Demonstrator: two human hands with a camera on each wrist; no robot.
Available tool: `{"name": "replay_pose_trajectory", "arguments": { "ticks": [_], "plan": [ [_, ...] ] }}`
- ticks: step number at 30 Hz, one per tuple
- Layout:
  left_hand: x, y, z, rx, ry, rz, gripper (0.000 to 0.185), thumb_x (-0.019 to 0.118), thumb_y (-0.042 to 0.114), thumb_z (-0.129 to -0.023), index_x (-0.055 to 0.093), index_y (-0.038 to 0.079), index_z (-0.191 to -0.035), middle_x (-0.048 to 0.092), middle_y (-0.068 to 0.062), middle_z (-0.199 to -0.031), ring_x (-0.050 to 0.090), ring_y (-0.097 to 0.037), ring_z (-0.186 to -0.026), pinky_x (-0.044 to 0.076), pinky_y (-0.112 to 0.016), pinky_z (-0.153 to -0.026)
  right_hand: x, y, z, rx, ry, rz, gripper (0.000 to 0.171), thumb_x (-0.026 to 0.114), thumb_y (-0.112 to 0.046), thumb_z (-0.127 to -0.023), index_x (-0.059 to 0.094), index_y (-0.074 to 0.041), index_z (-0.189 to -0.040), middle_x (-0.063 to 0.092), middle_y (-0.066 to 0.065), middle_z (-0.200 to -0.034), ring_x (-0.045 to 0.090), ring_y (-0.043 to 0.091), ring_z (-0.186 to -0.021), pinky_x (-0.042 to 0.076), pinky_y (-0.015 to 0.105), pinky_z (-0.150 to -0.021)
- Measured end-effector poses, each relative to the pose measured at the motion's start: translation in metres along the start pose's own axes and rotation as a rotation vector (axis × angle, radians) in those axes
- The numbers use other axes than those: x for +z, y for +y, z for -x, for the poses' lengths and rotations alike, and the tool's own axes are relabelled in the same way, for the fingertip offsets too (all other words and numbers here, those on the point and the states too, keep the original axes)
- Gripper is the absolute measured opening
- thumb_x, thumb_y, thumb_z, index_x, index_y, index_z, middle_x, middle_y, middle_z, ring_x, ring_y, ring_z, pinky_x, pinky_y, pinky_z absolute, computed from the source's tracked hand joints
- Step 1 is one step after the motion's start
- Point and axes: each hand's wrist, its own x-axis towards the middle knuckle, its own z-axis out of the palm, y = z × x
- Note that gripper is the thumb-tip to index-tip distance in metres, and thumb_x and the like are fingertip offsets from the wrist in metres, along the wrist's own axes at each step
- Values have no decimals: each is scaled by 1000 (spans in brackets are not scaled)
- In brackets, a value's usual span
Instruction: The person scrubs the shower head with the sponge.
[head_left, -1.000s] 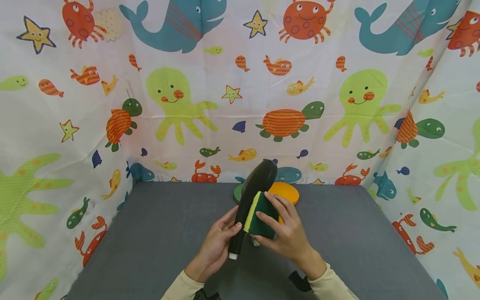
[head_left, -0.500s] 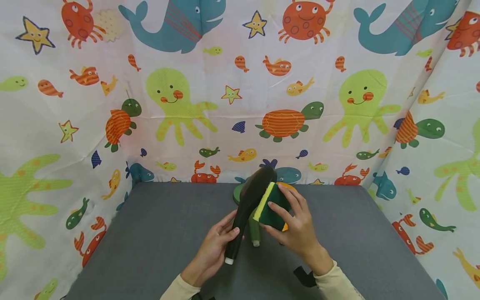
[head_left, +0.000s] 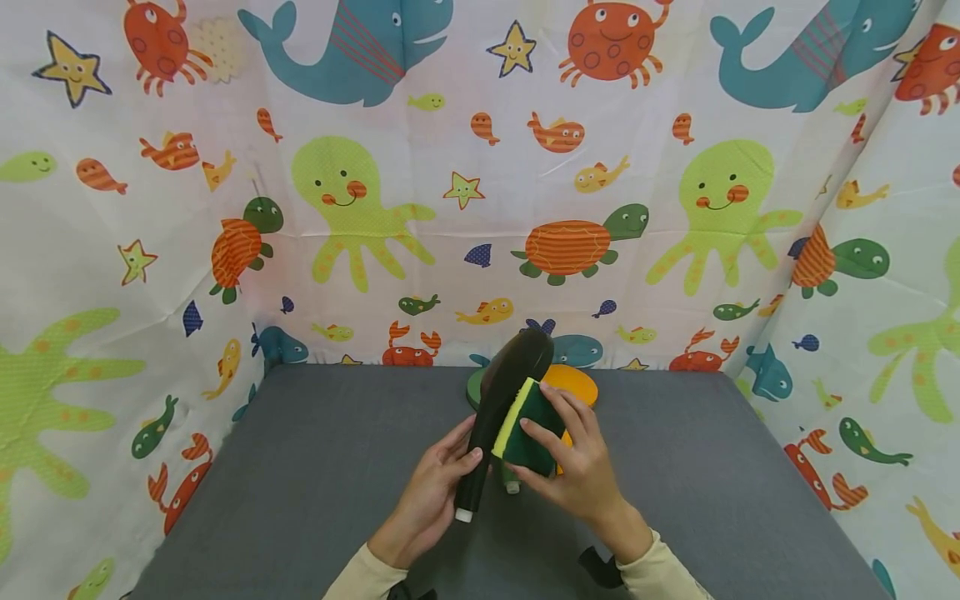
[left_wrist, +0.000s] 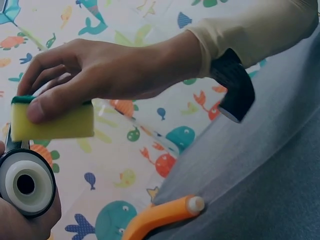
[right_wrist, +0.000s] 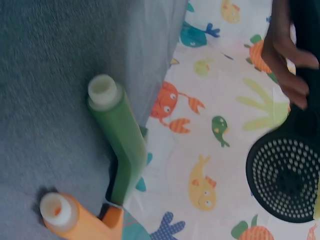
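My left hand [head_left: 429, 500] grips the handle of a black handheld shower head [head_left: 517, 362], which it holds up at a slant, head end away from me. In the left wrist view, the hollow white end of the handle [left_wrist: 30, 184] points at the camera. My right hand [head_left: 588, 471] pinches a yellow and dark green sponge [head_left: 536, 433], its yellow side against the shower head's right side in the head view. The right wrist view shows the dotted spray face [right_wrist: 285, 175] of the black shower head, with fingers [right_wrist: 287, 62] of my left hand around its handle.
A green shower head [right_wrist: 120, 140] and an orange one [right_wrist: 80, 220] lie on the grey table [head_left: 337, 450] behind my hands, partly hidden in the head view. A patterned curtain [head_left: 420, 192] stands at the back and sides.
The sponge went up and right along the shower head, then came back down toward the handle. The shower head tilted slightly and partly returned. Both hands have kept their hold.
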Motion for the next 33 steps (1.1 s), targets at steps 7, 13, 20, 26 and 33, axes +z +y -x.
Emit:
{"name": "replay_pose_trajectory", "arguments": {
  "ticks": [7,13,20,26,33],
  "plan": [
    [5,2,-5,21,-12,-7,68,62,26,-97,29,19,-155,26,-5,-162,28,-23,-148,28,-43,-119,8,-9,4,-4,-40,-57,49,66,-53,-88,71,-12,-114,54,28,-137,51,41,-119,28,32,-119],
    [5,4,-7,29,-7,5,66,61,23,-98,28,18,-155,28,-4,-162,28,-23,-148,31,-42,-117,12,-15,8,8,-43,-88,50,66,-54,-89,70,-12,-116,54,27,-136,50,39,-121,28,32,-119],
    [3,4,-9,40,5,4,65,60,23,-99,28,18,-156,30,-6,-161,31,-23,-146,27,-44,-119,13,-20,14,43,-102,-113,49,65,-56,-88,70,-16,-117,54,23,-139,50,36,-123,33,33,-116],
    [-1,4,-11,51,32,-24,65,59,24,-99,28,20,-156,32,-10,-159,36,-24,-143,28,-46,-118,12,-23,17,32,-168,-140,48,66,-57,-87,69,-20,-118,54,20,-140,51,32,-122,42,34,-108],
    [-7,2,-14,121,85,-87,65,61,19,-98,29,18,-155,33,-12,-158,39,-26,-142,38,-39,-113,7,-22,21,32,-251,-139,46,69,-58,-84,70,-24,-115,53,16,-142,50,28,-123,40,31,-109]
  ]
}}
